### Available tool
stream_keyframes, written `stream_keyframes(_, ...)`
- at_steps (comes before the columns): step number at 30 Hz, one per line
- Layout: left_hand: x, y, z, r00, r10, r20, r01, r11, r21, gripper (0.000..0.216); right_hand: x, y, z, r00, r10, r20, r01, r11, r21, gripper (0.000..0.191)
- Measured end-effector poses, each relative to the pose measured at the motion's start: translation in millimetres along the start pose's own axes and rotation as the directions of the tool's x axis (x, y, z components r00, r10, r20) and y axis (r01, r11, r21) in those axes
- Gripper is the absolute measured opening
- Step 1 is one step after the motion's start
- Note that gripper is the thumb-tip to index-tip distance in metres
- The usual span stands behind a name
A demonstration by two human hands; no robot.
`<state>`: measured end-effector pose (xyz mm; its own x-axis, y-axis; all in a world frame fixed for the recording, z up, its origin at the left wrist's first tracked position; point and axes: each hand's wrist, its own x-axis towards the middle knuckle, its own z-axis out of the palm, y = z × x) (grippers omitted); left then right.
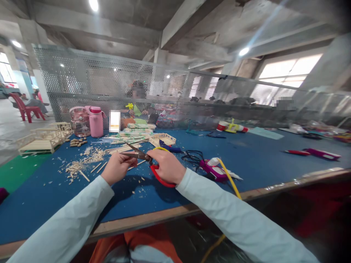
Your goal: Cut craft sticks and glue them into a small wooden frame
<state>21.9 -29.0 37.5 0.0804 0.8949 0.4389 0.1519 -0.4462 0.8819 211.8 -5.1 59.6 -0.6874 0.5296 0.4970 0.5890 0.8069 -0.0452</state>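
Observation:
My right hand [169, 166] is wrapped round the red handles of a pair of scissors [144, 156]. The dark blades are spread apart and point left, over my left hand [116, 168]. That hand is closed in a pinch right at the blades; whatever sits between its fingers is too small to make out. Beyond both hands lie thin wooden sticks [124, 146] in a loose heap. Cut stick bits and wood scraps [89, 160] are scattered on the blue tabletop [120, 204] left of my left hand.
Small stick-built frames [38, 140] stand at the left, near peanuts [78, 141], a pink bottle [96, 122] and a clear jug [80, 122]. A purple glue gun [215, 170], with a yellow cord [230, 179], lies right of my hands. A perforated metal screen [117, 80] runs behind.

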Motion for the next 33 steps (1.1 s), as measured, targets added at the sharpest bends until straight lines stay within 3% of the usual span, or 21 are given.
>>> stream_keyframes(9, -2.7, -2.1, 1.6, 0.994, 0.089, 0.058, -0.094, 0.991, 0.095, 0.015, -0.1, -7.2, -1.8, 1.000, 0.012, 0.011, -0.011, 0.997, -0.074, 0.032)
stream_keyframes(20, -2.3, -11.2, 5.6, 0.990, 0.137, 0.027, -0.139, 0.972, 0.191, 0.021, -2.1, -1.3, 6.8, 1.000, -0.002, 0.031, 0.000, 0.998, 0.065, 0.035)
stream_keyframes(23, -1.7, -12.6, 9.1, 0.993, 0.111, 0.041, -0.115, 0.986, 0.117, 0.020, 1.8, -4.1, 6.4, 0.998, -0.016, 0.054, 0.011, 0.995, 0.097, 0.034)
stream_keyframes(29, 1.7, -6.2, 10.3, 0.998, -0.061, 0.009, 0.062, 0.982, -0.181, 0.036, 12.8, -8.4, -5.5, 0.993, 0.071, -0.092, -0.055, 0.984, 0.167, 0.031)
stream_keyframes(33, 4.1, -2.0, 6.3, 0.994, -0.106, -0.023, 0.099, 0.974, -0.202, 0.044, 13.3, -3.7, -10.7, 1.000, 0.021, -0.021, -0.020, 0.998, 0.067, 0.028)
